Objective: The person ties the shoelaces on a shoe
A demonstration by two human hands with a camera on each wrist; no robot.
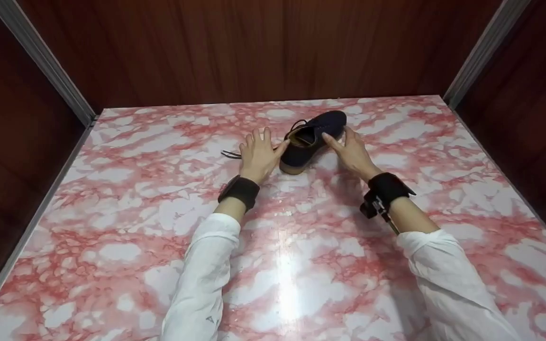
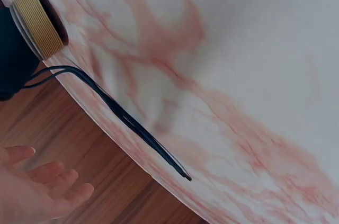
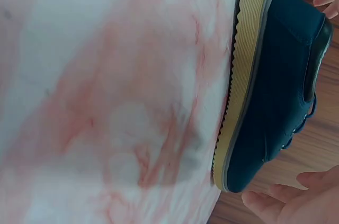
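Note:
A dark navy lace-up shoe (image 1: 332, 122) with a tan ribbed sole (image 3: 246, 60) rests sole down on the table, toe pointing to the back right. My left hand (image 1: 259, 156) is beside its heel, fingers spread and thumb reaching toward the shoe's opening. From that side of the shoe, the long loose lace (image 2: 124, 118) trails across the tabletop, its tip showing left of my hand in the head view. At the front half of the shoe, my right hand (image 1: 354, 154) has its thumb and fingers apart, fingertips close by the toe. Neither hand grips the shoe.
The table (image 1: 131, 227) has a red and white marbled top. Dark wood-look panels (image 1: 254, 52) enclose it at the back and both sides, with grey metal posts (image 1: 50, 61) at the far corners. Black bands (image 1: 389, 188) wrap both wrists.

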